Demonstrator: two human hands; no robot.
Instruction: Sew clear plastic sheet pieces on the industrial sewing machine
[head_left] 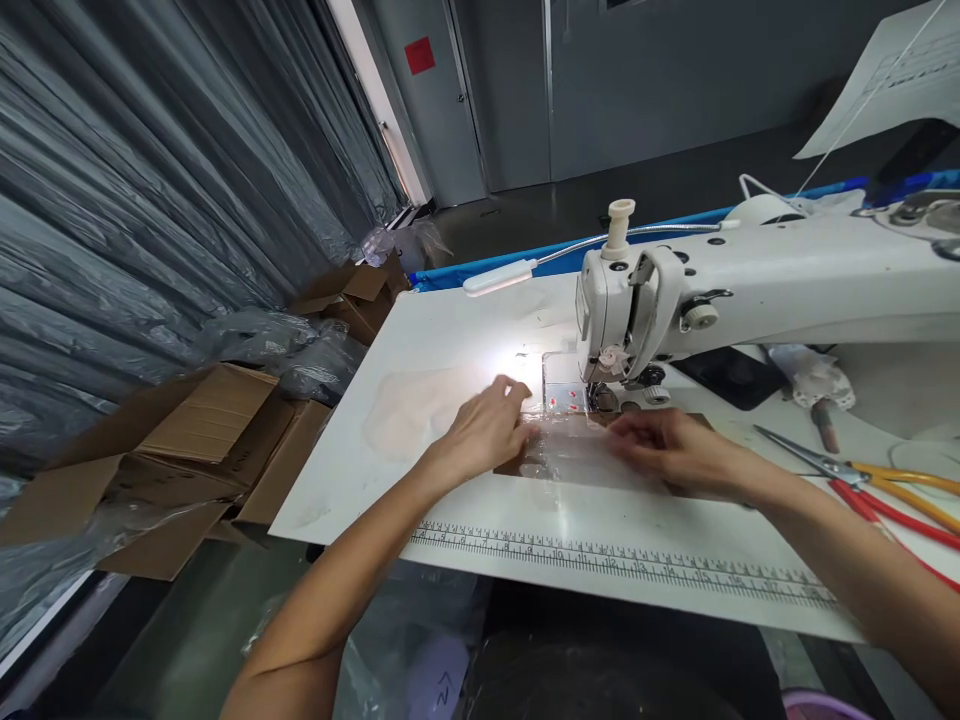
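A white sewing machine (750, 285) stands on a white table (450, 340), its needle area lit by a small lamp (499, 279). A clear plastic sheet over brown material (574, 455) lies in front of the needle. My left hand (487, 425) rests flat on the sheet's left part, fingers stretched toward the needle plate. My right hand (664, 445) lies on the sheet's right part, fingers extended and pressing it down. Neither hand grips anything.
Scissors with yellow handles (840, 465) and red-handled ones (892, 515) lie at the right. A printed ruler (622, 560) runs along the table's front edge. Open cardboard boxes (172, 450) and plastic bags sit on the floor to the left, beside a curtain wall.
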